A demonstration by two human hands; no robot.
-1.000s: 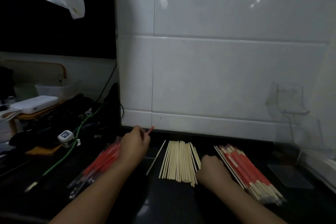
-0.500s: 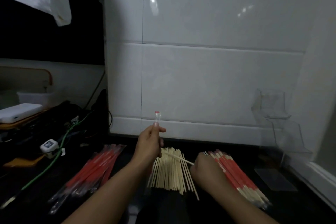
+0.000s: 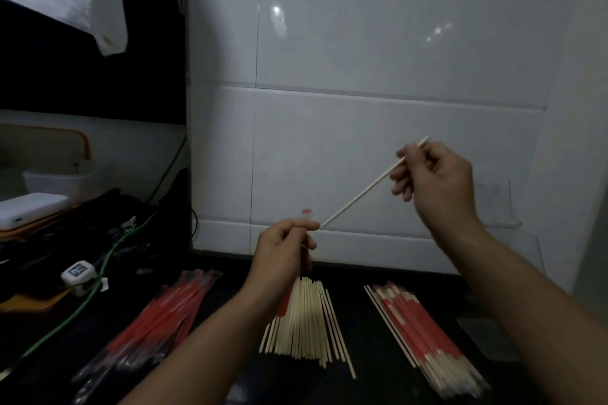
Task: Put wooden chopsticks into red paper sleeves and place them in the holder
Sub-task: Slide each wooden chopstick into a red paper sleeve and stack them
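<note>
While your right hand (image 3: 437, 181) pinches chopstick (image 3: 362, 191) raised above desk (image 3: 368, 381), tip slants down toward left hand (image 3: 283, 250). Left hand grips upright sleeve (image 3: 306, 212). Bare chopsticks (image 3: 306, 319) lie below; holder (image 3: 506, 207) behind right wrist.

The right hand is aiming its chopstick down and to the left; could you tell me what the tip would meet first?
Probably the sleeve that the left hand holds up; the chopstick in the right hand ends just beside it, though depth is unclear.

On the surface (image 3: 378, 381), bare chopsticks (image 3: 304, 319) lie between empty sleeves (image 3: 164, 316) on the left and sleeved chopsticks (image 3: 424, 332) on the right, the wall (image 3: 362, 76) behind.
</note>
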